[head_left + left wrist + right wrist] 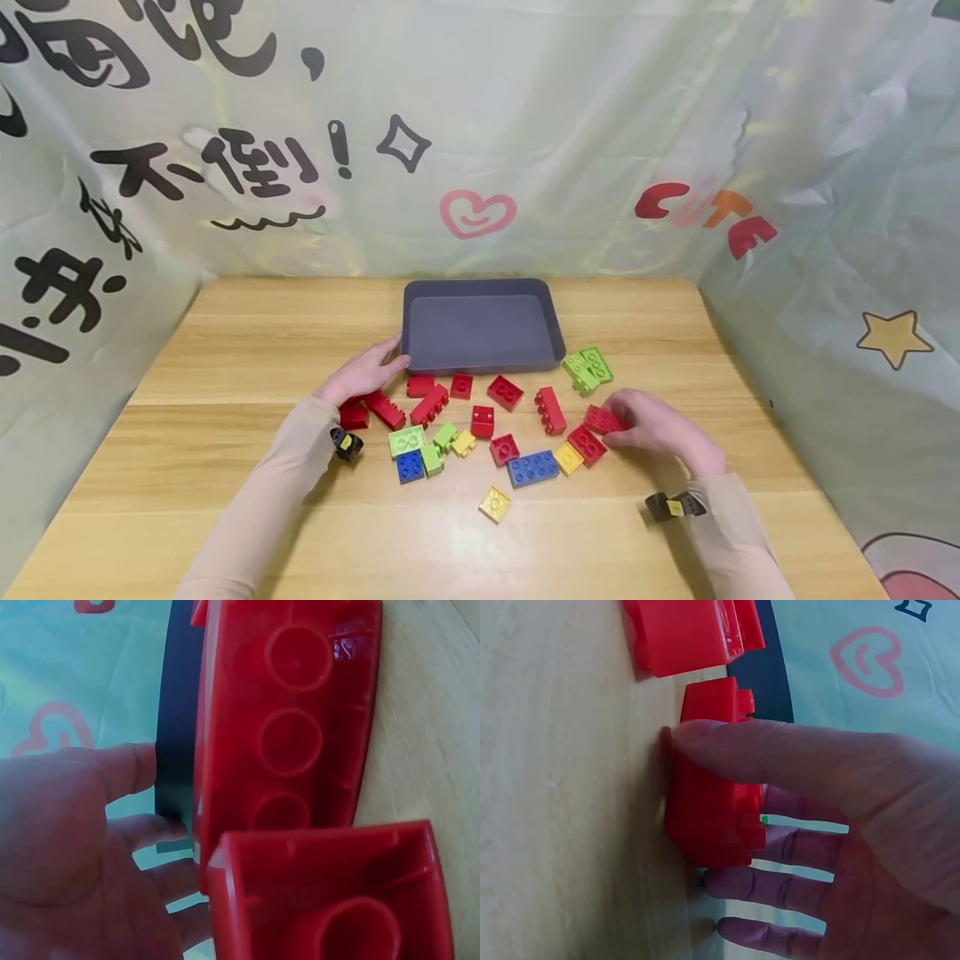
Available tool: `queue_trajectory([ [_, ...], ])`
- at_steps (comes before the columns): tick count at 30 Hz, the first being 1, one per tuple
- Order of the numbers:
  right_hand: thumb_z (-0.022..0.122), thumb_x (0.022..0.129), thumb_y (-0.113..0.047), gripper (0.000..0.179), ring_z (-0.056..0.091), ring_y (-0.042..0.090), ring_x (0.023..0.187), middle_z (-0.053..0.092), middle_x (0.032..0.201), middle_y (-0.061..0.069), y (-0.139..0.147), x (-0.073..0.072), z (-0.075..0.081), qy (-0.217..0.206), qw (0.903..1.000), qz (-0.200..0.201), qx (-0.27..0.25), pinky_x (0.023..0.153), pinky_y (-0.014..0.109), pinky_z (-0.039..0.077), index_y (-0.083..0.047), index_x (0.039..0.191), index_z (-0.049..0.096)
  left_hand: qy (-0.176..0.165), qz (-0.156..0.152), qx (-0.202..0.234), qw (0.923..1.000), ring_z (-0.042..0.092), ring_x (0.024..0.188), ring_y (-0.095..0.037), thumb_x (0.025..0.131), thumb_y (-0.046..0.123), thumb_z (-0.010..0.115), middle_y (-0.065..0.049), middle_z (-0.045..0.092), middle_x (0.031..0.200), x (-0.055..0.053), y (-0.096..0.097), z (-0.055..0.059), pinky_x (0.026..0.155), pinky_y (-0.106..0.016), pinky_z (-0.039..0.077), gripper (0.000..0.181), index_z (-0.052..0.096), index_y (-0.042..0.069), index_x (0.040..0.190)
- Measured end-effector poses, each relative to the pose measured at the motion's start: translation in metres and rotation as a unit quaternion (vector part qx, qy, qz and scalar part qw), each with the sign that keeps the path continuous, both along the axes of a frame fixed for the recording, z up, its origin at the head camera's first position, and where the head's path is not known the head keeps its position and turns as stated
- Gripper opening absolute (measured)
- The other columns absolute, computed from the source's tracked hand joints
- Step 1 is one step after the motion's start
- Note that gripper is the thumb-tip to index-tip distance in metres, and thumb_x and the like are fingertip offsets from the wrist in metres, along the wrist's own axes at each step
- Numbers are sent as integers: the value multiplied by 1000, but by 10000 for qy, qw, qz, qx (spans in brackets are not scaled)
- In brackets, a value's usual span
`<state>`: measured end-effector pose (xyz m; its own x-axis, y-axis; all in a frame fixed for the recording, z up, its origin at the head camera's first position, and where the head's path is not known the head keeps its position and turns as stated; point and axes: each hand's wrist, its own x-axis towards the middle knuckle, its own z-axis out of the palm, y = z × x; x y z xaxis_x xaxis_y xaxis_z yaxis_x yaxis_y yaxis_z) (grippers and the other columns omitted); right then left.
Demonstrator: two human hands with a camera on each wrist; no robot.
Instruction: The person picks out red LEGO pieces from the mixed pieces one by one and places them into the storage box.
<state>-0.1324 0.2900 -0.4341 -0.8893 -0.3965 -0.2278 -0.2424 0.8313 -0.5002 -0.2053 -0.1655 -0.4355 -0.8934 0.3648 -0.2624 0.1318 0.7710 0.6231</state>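
Note:
In the head view my left hand [365, 372] is at the front left corner of a dark grey tray [483, 367], its fingers extended and touching the edge. The left wrist view shows those fingers against the dark tray wall [177, 712], behind red bricks with hollow undersides facing the camera. My right hand [654, 425] pinches a red building brick [602, 420] between thumb and fingers, low over the table at the right. In the right wrist view the thumb lies across the brick's [709, 814] side. Another red brick [587, 446] lies beside it.
Several loose red bricks [505, 392] lie in front of the tray. Among them are a blue brick [533, 469], yellow bricks [495, 504] and green ones [407, 441]. A green group [588, 369] lies off the tray's right corner. Printed cloth [570, 167] hangs behind the wooden table.

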Motion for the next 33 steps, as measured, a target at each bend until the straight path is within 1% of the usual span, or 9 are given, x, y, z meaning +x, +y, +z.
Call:
queue_trajectory([
  [4,82,80,-15,23,60,11,80,69,88,-1,1,-2,1,76,10000,14,-8,75,30,52,-8,98,68,-21,-76,34,10000,22,151,-50,108,37,41,-24,21,166,-1,-2,1,121,-67,23,67,16,6,161],
  [11,81,78,-12,23,60,12,82,70,89,2,3,-3,8,287,9996,-21,-70,75,30,51,-7,95,68,-97,-123,49,9999,22,151,-50,107,36,43,-26,22,165,-1,-3,3,120,-67,24,68,17,5,161],
  [18,80,78,-11,23,58,14,78,67,86,4,0,-9,17,556,9983,-116,-120,67,26,49,-5,95,65,-208,-102,-11,9997,19,152,-50,107,39,42,-26,20,165,-1,-3,3,122,-66,21,69,17,4,161],
  [23,80,77,-11,23,57,14,76,67,85,4,-6,-17,26,894,9957,-98,-226,65,26,48,-6,94,65,-274,-52,-64,9996,16,153,-49,107,42,41,-25,18,166,1,-4,4,123,-65,18,71,16,4,161],
  [27,79,78,-9,23,57,15,75,67,84,4,-12,-26,34,1048,9939,-100,-342,63,25,48,-5,96,65,-250,-87,-140,9996,18,152,-51,105,52,40,-28,20,165,2,-5,6,122,-66,20,77,19,3,160],
  [29,78,78,-9,23,59,15,74,68,83,5,-15,-31,38,1170,9924,-105,-356,63,25,48,-4,97,66,-270,-91,-168,9995,17,151,-51,104,54,40,-28,20,164,3,-5,7,122,-67,20,79,20,2,160],
  [33,78,78,-10,24,61,16,74,69,83,7,-21,-41,47,1458,9888,-77,-323,64,27,49,-2,98,67,-285,-100,-190,9994,14,153,-50,105,50,39,-26,18,165,2,-6,4,123,-66,17,76,20,1,160],
])
